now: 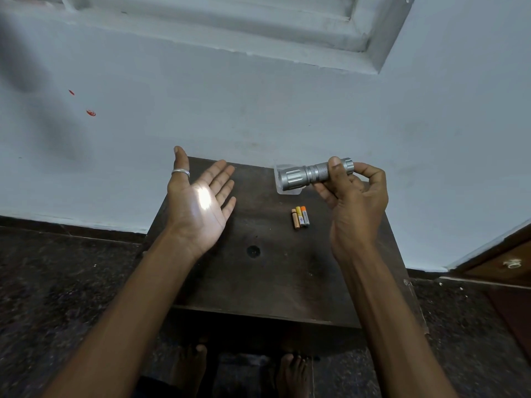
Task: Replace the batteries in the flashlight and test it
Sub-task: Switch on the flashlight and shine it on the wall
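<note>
Pale blue-grey wall point(258, 110) fills the upper view, with two small red marks point(90, 112) at far left. A small dark wooden table point(258, 282) stands against the wall on a dark speckled floor point(57, 282).

Over the table's left edge, the left hand point(198, 202) is held palm up with fingers straight and spread, gripping nothing. A silver ring point(180, 172) sits on its thumb, and a bright patch of light point(204, 198) falls on the middle of the palm.

Right of centre, three small batteries point(300, 216) lie side by side on the tabletop, touching one another.

Just above them, the silver flashlight point(304, 176) is held level in the air, its wide head pointing left toward the lit palm. A piece of clear plastic point(280, 191) lies on the table behind the head. The right hand point(353, 202) grips the flashlight's tail end, thumb on top and fingers curled round it.

At far right, part of a brown wooden door point(502, 259) shows.
</note>
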`<state>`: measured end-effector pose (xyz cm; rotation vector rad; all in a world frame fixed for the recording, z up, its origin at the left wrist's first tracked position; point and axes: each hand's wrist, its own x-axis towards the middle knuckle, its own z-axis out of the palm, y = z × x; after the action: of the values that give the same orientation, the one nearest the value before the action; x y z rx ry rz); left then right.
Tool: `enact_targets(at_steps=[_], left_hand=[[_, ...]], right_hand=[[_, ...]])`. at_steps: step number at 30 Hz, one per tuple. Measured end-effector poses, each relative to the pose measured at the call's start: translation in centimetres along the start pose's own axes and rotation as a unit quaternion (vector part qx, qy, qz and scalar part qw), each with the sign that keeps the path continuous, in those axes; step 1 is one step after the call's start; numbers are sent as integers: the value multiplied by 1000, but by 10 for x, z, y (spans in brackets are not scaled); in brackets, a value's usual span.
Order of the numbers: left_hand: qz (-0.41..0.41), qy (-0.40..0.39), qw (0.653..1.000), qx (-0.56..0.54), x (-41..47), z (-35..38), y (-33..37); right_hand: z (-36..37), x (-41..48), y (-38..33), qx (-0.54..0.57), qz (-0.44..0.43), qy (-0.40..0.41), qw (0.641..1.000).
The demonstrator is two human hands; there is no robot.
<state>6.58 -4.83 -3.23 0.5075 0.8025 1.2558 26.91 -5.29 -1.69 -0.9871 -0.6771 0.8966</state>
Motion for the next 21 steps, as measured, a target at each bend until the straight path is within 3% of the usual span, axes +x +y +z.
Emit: enact_targets(at_steps=[21], left_hand=[[-3, 9, 1000, -6, 0, -2, 0]], right_hand=[[0, 0, 1, -4, 37, -10, 999]])
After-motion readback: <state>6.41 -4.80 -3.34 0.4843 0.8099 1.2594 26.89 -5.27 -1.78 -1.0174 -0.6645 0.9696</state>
